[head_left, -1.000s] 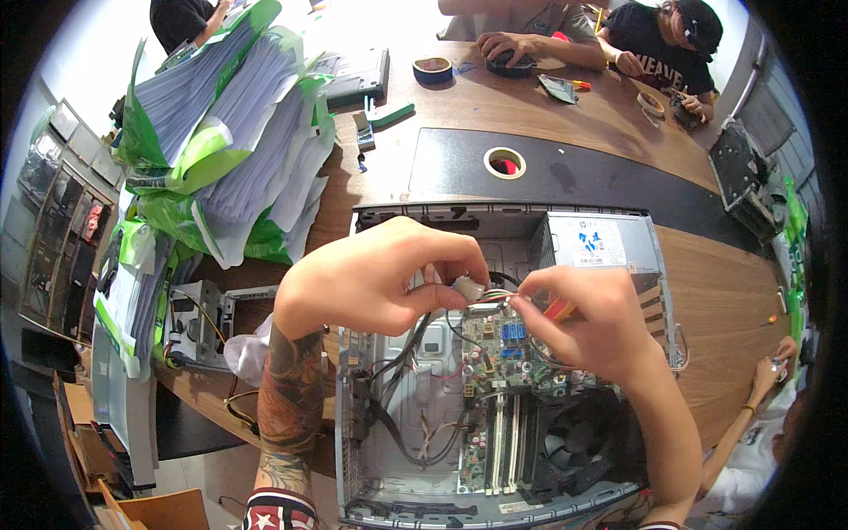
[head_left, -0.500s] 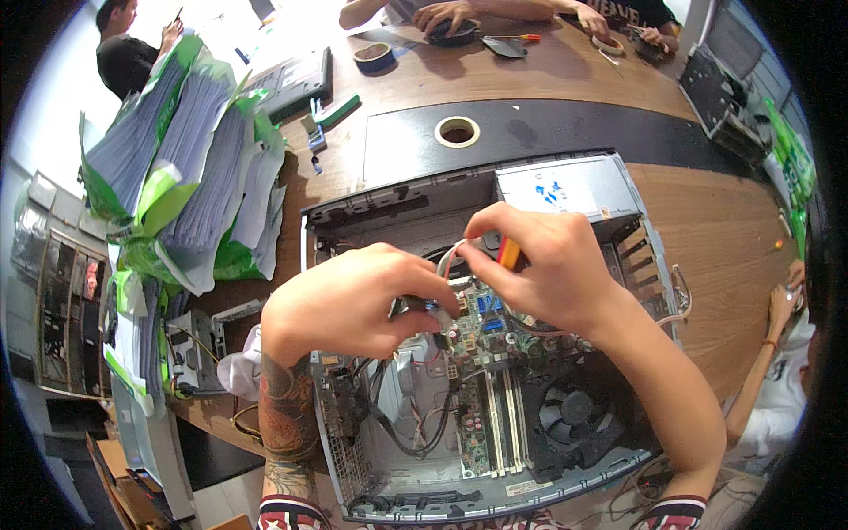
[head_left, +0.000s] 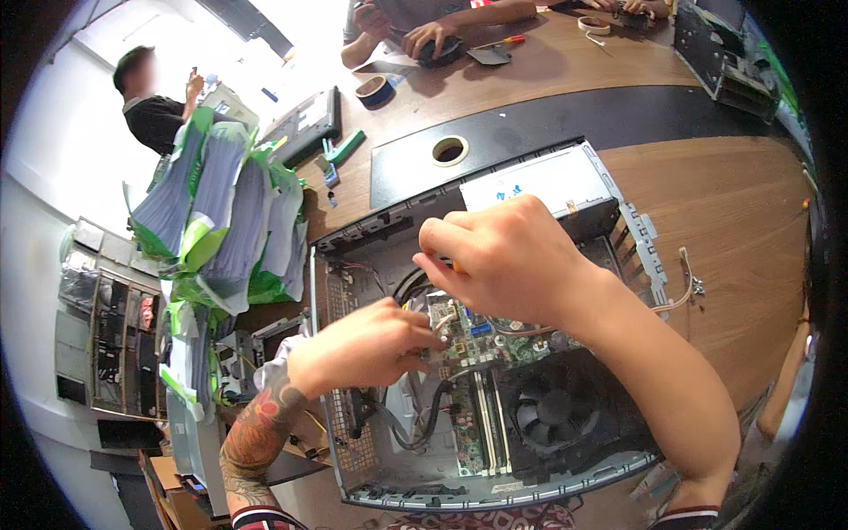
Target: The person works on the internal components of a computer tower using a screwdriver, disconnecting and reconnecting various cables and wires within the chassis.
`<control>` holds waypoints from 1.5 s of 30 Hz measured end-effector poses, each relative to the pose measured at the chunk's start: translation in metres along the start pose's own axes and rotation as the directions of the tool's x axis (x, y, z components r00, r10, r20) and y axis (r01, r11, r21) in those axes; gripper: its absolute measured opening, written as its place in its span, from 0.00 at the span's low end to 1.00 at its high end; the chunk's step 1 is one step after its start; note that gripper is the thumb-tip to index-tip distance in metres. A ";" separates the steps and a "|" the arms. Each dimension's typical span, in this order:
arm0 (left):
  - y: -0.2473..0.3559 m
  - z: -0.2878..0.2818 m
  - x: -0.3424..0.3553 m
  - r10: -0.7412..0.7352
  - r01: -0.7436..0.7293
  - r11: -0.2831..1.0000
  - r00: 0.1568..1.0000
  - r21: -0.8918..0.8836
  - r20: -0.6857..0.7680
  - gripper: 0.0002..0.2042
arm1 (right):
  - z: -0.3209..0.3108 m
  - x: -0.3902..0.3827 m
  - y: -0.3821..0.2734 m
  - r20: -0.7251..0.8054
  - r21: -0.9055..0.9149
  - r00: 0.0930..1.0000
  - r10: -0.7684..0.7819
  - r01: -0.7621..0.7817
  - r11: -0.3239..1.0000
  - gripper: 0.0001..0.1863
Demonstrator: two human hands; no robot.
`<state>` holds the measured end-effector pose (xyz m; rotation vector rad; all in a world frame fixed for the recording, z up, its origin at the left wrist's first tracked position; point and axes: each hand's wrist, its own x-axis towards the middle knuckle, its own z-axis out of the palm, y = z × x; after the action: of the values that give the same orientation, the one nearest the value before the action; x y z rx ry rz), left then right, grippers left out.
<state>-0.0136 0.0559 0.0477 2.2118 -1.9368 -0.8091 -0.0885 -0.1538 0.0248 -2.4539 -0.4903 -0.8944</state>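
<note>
An open metal computer case [head_left: 340, 459] holds a circuit board [head_left: 468, 349], a black fan [head_left: 552, 415], cables and a silver power supply [head_left: 521, 172]. My left hand [head_left: 371, 344] is low inside it, fingers curled at pale wires beside the board; what they grip is mostly hidden. Above the board, my right hand [head_left: 495, 256] is closed around an orange-and-yellow tool [head_left: 456, 265], which shows only as a sliver between the fingers. The tool's working end is hidden.
Bundled papers in green wrap [head_left: 221, 203] stand left. Beyond the case are a black board [head_left: 397, 177], tape rolls [head_left: 375, 90] and a laptop [head_left: 305, 124]. Co-workers' hands [head_left: 428, 40] work across the table [head_left: 733, 230]; another person [head_left: 150, 115] stands back left.
Both hands were together on a wire bundle; my left hand has dropped toward the board and my right hand has moved up and leftward above it. The view has shifted.
</note>
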 end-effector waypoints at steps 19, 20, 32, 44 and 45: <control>0.009 0.038 -0.043 0.001 0.015 0.998 0.965 0.061 -0.262 0.29 | -0.001 0.002 -0.007 -0.042 0.041 0.999 -0.009 0.010 0.999 0.08; 0.009 0.037 -0.044 0.006 0.011 0.998 0.963 0.062 -0.268 0.29 | -0.001 0.001 -0.007 -0.031 0.052 0.999 -0.007 0.008 0.999 0.08; 0.014 0.046 -0.028 0.013 0.048 0.979 0.956 0.199 -0.294 0.13 | -0.006 0.002 -0.013 -0.016 0.025 0.998 -0.053 0.054 0.998 0.09; 0.018 0.042 -0.023 0.048 0.008 0.969 0.974 0.246 -0.223 0.14 | -0.008 0.000 -0.014 -0.033 0.044 0.998 -0.044 0.046 0.998 0.10; 0.017 0.042 -0.023 0.050 0.006 0.970 0.973 0.245 -0.224 0.14 | -0.008 0.000 -0.014 -0.022 0.059 0.999 -0.047 0.048 0.997 0.10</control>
<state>-0.0489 0.0860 0.0259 2.2880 -2.0338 -0.3059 -0.0991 -0.1465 0.0348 -2.3857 -0.5621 -0.9102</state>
